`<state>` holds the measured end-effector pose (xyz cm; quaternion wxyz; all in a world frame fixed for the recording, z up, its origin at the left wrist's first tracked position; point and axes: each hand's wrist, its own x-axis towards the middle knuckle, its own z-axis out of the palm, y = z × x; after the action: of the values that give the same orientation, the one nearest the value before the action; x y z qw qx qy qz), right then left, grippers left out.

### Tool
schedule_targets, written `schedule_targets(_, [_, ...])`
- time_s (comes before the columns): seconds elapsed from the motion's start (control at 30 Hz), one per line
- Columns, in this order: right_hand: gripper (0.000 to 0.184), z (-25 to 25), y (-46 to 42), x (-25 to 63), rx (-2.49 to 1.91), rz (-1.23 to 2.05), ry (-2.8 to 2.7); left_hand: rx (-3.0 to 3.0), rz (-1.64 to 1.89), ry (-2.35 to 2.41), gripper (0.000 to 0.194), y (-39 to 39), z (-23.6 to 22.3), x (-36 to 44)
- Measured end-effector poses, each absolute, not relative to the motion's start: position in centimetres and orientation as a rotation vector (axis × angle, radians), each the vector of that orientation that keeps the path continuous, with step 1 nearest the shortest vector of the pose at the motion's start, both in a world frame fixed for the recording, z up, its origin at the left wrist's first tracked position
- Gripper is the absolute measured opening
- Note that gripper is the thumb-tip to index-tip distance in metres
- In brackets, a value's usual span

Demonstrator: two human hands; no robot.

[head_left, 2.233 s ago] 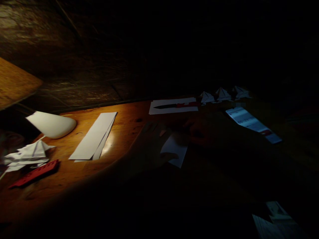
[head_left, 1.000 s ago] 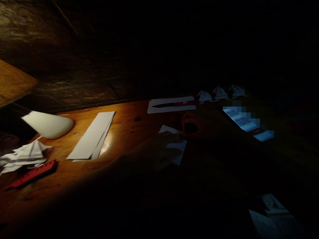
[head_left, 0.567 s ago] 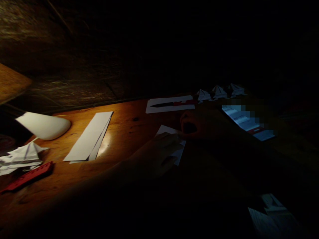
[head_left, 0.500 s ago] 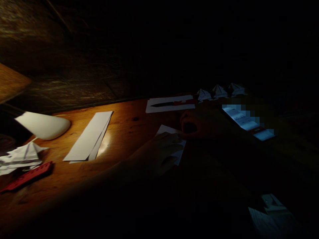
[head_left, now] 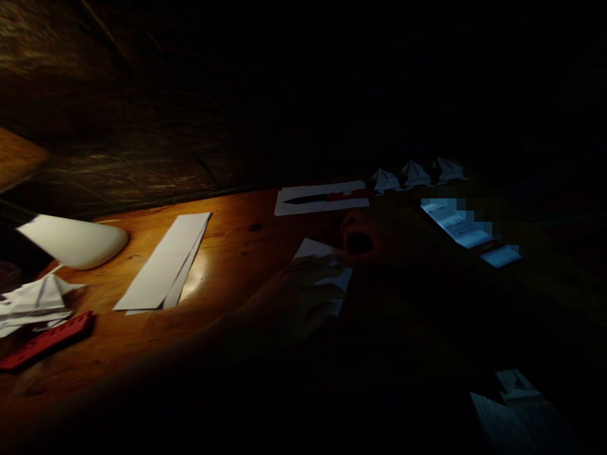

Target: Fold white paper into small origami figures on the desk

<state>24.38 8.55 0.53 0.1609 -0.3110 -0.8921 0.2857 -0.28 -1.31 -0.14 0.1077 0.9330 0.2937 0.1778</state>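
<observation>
The scene is very dark, lit only at the left of a wooden table (head_left: 237, 240). A small white sheet of paper (head_left: 313, 250) lies at the middle. My left hand (head_left: 294, 297) rests on the sheet with its fingers pressed down on the paper. My right hand (head_left: 374, 237) is curled at the sheet's far right corner and pinches its edge. Both hands are mostly in shadow.
A white lamp shade (head_left: 76, 240) glows at left beside long white paper strips (head_left: 164, 265). Folded paper pieces (head_left: 33, 300) and a red ruler (head_left: 45, 338) lie lower left. Behind are a knife on paper (head_left: 322, 197), three folded paper shapes (head_left: 412, 174) and a lit phone (head_left: 467, 230).
My right hand moved up to the sheet's far corner and curled on it. My left hand slid further onto the sheet. The view drifted slightly, so things shifted left.
</observation>
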Motion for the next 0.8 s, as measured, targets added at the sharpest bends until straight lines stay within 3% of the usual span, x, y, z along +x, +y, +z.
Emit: schedule_targets(0.8, [0.016, -0.2, 9.6, 24.9, -0.795, 0.841, -2.595, 2.577, 0.202, 0.838, 0.022, -1.2, 2.3, -1.1])
